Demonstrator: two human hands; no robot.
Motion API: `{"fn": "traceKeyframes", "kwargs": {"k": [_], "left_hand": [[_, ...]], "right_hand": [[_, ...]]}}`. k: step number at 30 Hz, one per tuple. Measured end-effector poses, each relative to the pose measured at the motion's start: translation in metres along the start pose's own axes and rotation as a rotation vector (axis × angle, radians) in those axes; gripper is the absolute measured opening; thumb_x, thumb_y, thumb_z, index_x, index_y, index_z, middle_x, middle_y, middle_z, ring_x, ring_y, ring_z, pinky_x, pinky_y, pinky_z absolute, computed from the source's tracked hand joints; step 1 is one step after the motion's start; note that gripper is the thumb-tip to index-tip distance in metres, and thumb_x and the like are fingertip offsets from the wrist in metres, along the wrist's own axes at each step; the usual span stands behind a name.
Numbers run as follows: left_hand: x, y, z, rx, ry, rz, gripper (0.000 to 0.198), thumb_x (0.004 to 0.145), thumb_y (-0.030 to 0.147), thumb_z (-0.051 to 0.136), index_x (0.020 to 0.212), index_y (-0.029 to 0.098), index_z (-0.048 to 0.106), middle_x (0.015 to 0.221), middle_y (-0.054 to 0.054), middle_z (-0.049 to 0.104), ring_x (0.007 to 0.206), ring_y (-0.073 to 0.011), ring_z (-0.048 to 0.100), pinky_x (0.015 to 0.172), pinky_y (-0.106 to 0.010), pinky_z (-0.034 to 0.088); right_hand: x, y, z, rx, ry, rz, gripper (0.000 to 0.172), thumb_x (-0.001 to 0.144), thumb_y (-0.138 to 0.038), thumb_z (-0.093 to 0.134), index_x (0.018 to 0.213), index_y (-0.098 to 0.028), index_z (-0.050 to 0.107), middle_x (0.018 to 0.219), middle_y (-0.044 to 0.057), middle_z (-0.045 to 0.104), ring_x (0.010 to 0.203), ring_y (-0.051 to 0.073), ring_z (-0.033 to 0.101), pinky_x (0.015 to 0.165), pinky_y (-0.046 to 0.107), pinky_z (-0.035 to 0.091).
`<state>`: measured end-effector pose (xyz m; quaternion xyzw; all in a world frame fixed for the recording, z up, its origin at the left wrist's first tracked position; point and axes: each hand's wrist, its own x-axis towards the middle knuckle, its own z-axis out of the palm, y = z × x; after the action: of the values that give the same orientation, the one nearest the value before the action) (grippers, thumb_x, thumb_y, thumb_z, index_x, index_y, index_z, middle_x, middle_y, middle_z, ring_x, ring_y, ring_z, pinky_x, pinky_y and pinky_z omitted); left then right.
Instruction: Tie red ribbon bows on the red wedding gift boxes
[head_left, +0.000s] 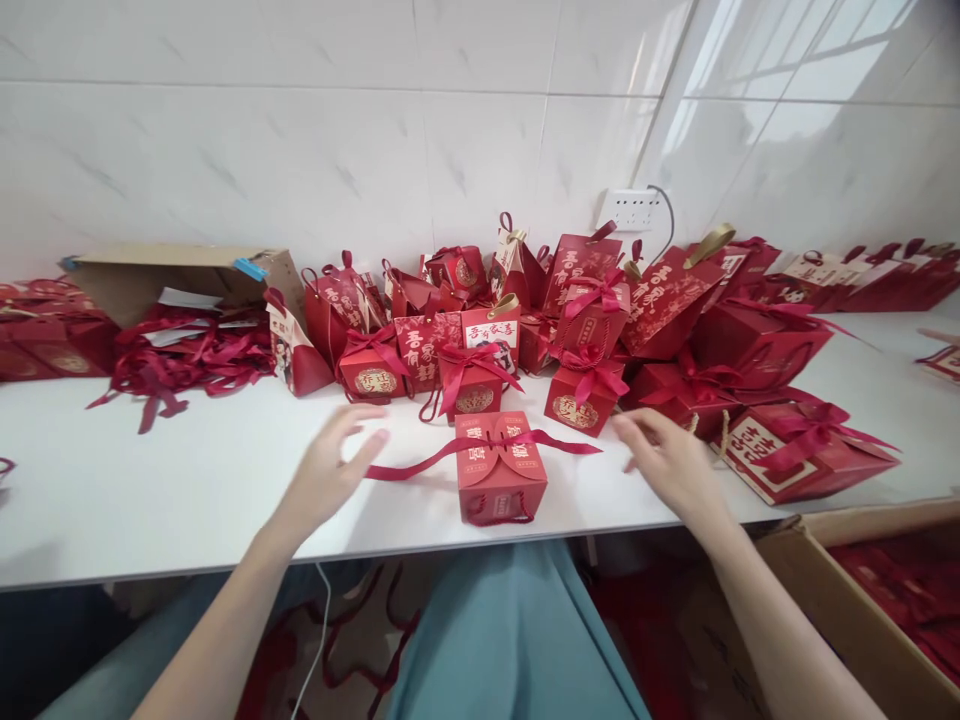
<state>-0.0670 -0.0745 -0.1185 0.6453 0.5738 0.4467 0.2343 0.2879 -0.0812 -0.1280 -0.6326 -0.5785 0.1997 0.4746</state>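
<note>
A red gift box (501, 488) with gold lettering stands at the table's front edge, its top flaps folded in. Through the top runs a dark red ribbon (420, 464), one long tail lying to the left and a shorter one to the right; no bow is formed in it. My left hand (337, 465) hovers just beyond the left tail, fingers apart and holding nothing. To the right of the box is my right hand (664, 460), open and empty, with its fingertips near a small bow-tied red box (581, 400).
Several red gift boxes and bags (427, 345) line the white table (187, 500) along the tiled wall. At the left, a cardboard carton (187, 262) lies by a heap of ribbons (195, 360). Another carton (832, 580) stands below right. A power socket (628, 210) is on the wall.
</note>
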Motion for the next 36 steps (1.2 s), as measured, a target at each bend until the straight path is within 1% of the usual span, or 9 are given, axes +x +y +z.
{"fn": "traceKeyframes", "kwargs": {"k": [2, 4, 7, 9, 11, 15, 25, 32, 36], "left_hand": [[0.003, 0.015, 0.016, -0.035, -0.278, -0.056, 0.032, 0.078, 0.048, 0.055, 0.093, 0.022, 0.067, 0.103, -0.005, 0.065, 0.101, -0.0236, 0.057, 0.093, -0.032, 0.041], [0.007, 0.024, 0.032, -0.093, -0.478, -0.114, 0.038, 0.081, 0.053, 0.050, 0.088, 0.019, 0.066, 0.095, -0.006, 0.066, 0.092, -0.0227, 0.059, 0.086, -0.032, 0.043], [0.011, 0.024, 0.045, -0.209, -0.614, -0.189, 0.044, 0.080, 0.058, 0.047, 0.072, 0.016, 0.060, 0.072, -0.003, 0.061, 0.069, -0.0171, 0.055, 0.067, -0.028, 0.044], [0.013, 0.019, 0.047, -0.275, -0.654, -0.226, 0.045, 0.079, 0.060, 0.048, 0.064, 0.017, 0.052, 0.058, 0.002, 0.049, 0.056, -0.0122, 0.046, 0.055, -0.024, 0.037], [0.014, 0.012, 0.047, -0.320, -0.679, -0.257, 0.044, 0.077, 0.059, 0.051, 0.063, 0.018, 0.045, 0.054, 0.004, 0.042, 0.050, -0.0093, 0.038, 0.049, -0.021, 0.029], [0.013, 0.002, 0.048, -0.365, -0.705, -0.300, 0.044, 0.076, 0.058, 0.055, 0.063, 0.018, 0.042, 0.055, 0.004, 0.044, 0.047, -0.0073, 0.033, 0.044, -0.020, 0.019], [0.006, -0.001, 0.061, -0.513, -0.614, -0.273, 0.040, 0.073, 0.051, 0.060, 0.059, 0.018, 0.043, 0.055, 0.004, 0.046, 0.053, -0.0091, 0.041, 0.054, -0.023, 0.031], [0.009, 0.005, 0.052, -0.362, -0.621, -0.292, 0.039, 0.077, 0.051, 0.055, 0.060, 0.017, 0.045, 0.054, 0.003, 0.047, 0.047, -0.0076, 0.037, 0.045, -0.021, 0.022], [0.011, 0.015, 0.045, -0.389, -0.612, -0.294, 0.038, 0.078, 0.051, 0.055, 0.063, 0.018, 0.045, 0.050, 0.005, 0.042, 0.044, -0.0067, 0.033, 0.044, -0.021, 0.021]], "right_hand": [[0.005, -0.013, 0.018, 0.060, -0.185, -0.122, 0.021, 0.077, -0.042, 0.059, 0.078, -0.022, 0.066, 0.085, 0.005, 0.067, 0.075, 0.018, 0.061, 0.065, 0.028, 0.047], [0.010, -0.022, 0.033, 0.108, -0.340, -0.144, 0.023, 0.079, -0.043, 0.057, 0.081, -0.021, 0.066, 0.088, 0.004, 0.066, 0.081, 0.018, 0.060, 0.069, 0.027, 0.045], [0.016, -0.025, 0.046, 0.146, -0.571, -0.040, 0.036, 0.081, -0.049, 0.055, 0.063, -0.018, 0.058, 0.062, -0.001, 0.056, 0.058, 0.012, 0.049, 0.055, 0.023, 0.036], [0.017, -0.022, 0.048, 0.201, -0.721, 0.047, 0.045, 0.079, -0.054, 0.056, 0.054, -0.017, 0.049, 0.051, -0.005, 0.044, 0.047, 0.008, 0.038, 0.048, 0.022, 0.028], [0.017, -0.018, 0.048, 0.323, -0.803, 0.105, 0.045, 0.078, -0.054, 0.058, 0.054, -0.017, 0.047, 0.052, -0.005, 0.045, 0.047, 0.007, 0.037, 0.048, 0.021, 0.027], [0.016, -0.011, 0.045, 0.567, -0.870, 0.141, 0.040, 0.076, -0.053, 0.063, 0.063, -0.017, 0.052, 0.055, -0.004, 0.049, 0.051, 0.008, 0.042, 0.053, 0.021, 0.032], [0.026, -0.002, 0.042, 0.591, -0.975, 0.255, 0.033, 0.065, -0.042, 0.075, 0.058, -0.015, 0.057, 0.047, -0.008, 0.039, 0.043, 0.005, 0.034, 0.045, 0.021, 0.027], [0.041, -0.029, 0.022, 0.395, -1.000, 0.022, 0.026, 0.075, -0.039, 0.068, 0.064, -0.016, 0.063, 0.055, -0.004, 0.048, 0.051, 0.007, 0.041, 0.049, 0.020, 0.034], [0.039, -0.057, 0.020, 0.461, -0.970, -0.090, 0.020, 0.077, -0.037, 0.065, 0.071, -0.018, 0.066, 0.081, 0.003, 0.065, 0.075, 0.015, 0.058, 0.071, 0.027, 0.046]]}}
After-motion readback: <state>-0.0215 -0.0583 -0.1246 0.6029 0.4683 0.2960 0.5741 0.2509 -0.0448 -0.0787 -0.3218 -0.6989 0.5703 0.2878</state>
